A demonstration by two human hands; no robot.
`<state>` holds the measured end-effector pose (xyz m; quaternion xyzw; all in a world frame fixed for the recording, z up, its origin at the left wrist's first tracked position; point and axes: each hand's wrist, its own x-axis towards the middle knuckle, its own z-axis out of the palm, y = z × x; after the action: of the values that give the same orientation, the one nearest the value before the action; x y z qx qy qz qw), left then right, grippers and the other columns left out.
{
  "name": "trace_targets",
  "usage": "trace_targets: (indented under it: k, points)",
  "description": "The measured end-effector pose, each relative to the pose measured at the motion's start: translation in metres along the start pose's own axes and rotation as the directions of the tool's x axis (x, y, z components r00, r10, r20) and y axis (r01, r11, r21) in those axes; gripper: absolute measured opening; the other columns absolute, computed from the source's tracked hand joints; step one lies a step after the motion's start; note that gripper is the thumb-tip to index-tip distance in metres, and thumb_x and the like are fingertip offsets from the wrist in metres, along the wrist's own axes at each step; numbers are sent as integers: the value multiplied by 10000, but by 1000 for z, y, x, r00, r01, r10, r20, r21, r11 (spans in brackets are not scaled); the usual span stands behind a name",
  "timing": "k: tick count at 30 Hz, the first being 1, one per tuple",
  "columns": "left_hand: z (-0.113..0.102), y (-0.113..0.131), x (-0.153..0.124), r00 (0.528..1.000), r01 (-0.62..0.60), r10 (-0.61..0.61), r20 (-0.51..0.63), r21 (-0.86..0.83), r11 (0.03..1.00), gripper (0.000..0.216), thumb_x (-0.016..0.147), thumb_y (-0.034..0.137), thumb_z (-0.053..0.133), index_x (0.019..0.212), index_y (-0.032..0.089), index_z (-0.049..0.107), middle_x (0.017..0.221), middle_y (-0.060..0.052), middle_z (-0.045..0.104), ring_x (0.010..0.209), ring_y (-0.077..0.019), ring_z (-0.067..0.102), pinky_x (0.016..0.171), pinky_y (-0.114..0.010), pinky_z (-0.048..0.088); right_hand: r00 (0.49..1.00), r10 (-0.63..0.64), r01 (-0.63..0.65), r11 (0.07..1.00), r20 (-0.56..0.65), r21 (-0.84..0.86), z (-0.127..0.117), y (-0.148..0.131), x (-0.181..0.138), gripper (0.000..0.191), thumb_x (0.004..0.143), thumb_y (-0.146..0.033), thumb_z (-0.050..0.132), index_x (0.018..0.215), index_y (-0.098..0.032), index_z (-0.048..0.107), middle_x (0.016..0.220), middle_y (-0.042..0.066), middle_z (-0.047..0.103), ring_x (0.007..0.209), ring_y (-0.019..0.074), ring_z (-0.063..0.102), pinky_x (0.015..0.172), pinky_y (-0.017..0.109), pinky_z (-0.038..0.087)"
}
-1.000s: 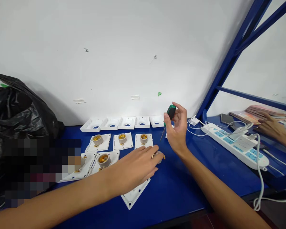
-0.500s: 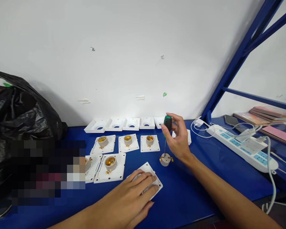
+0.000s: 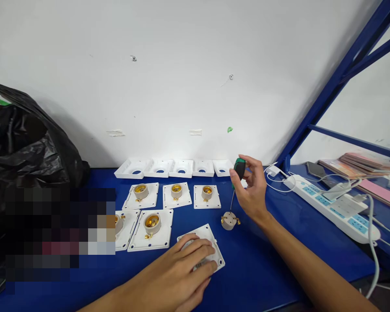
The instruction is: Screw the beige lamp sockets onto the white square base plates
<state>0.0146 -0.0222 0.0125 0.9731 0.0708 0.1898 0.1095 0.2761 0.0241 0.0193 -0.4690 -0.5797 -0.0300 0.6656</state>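
Observation:
My right hand point(image 3: 251, 186) grips a screwdriver point(image 3: 239, 167) by its green and black handle. The thin shaft points down to a round ceramic lamp holder point(image 3: 229, 221) lying on the table with its screw side up and brass terminals at its sides. The tip appears to meet the holder's far edge. Spread over a square white plate point(image 3: 218, 253), my left hand point(image 3: 188, 268) rests with its fingers on top, covering much of it. To its left, several white plates point(image 3: 165, 241) carry ceramic lamp holders point(image 3: 152, 222) with brass-coloured insides.
Along the wall stands a row of white covers point(image 3: 181, 168) with round holes. A black plastic bag point(image 3: 26, 134) is at the left. At the right lie a white power strip point(image 3: 331, 206) with cables, a phone point(image 3: 315, 169) and stacked pink papers point(image 3: 381, 193) beside a blue frame point(image 3: 328, 95).
The view has shifted slightly. The screwdriver leans more, its handle further right, with its tip still at the lamp holder. My left hand stays on the plate. A hand at the far right has left view.

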Motion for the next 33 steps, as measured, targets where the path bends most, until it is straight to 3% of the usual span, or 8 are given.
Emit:
trace_targets:
  k: [10,15,21,24,29,33]
  points:
    - [7,-3,-4,999,36,-36,30,-6,999,186,1072,221,641,1257,213,654,1236,-51,713,1244,-240,653,1223,-409,401,998,66,-64,994,-18,93,0,-6,0,346,961,-312,718,1284,-295,597,1027,33,587,745,154,609,576,291,562]
    - [7,-4,-7,997,43,-46,54,65,997,185,1051,260,694,1214,195,634,1226,-77,694,1168,-275,664,1110,-451,472,986,134,-148,980,103,133,4,-5,-8,378,950,-301,741,1299,-308,594,1082,42,624,780,158,653,654,320,600]
    - [15,-13,-8,996,92,-92,0,89,992,165,1072,254,655,1219,185,627,1173,-73,699,1111,-285,681,1052,-483,509,975,142,-150,988,173,35,1,-2,-3,319,955,-304,720,1259,-280,628,959,4,581,669,129,606,537,284,514]
    - [14,-13,-8,997,69,-71,28,56,996,129,1073,240,648,1189,185,636,1217,-78,693,1144,-279,671,1060,-449,519,966,155,-157,988,207,-8,-2,-2,1,298,941,-302,724,1226,-265,647,905,-14,541,624,117,582,497,271,479]
    - [6,-8,-9,998,27,-27,60,5,1000,166,1050,254,697,1196,198,644,1242,-61,696,1166,-264,664,1081,-412,509,981,144,-149,989,127,26,-4,0,5,298,934,-285,726,1219,-272,639,912,-15,509,613,111,538,459,253,432]
    - [3,-9,-8,997,50,-52,63,33,998,204,1035,271,725,1210,204,648,1238,-65,695,1149,-263,675,1080,-420,508,989,141,-145,986,54,85,-4,2,6,318,943,-288,724,1238,-279,603,943,-2,563,622,116,547,480,257,467]
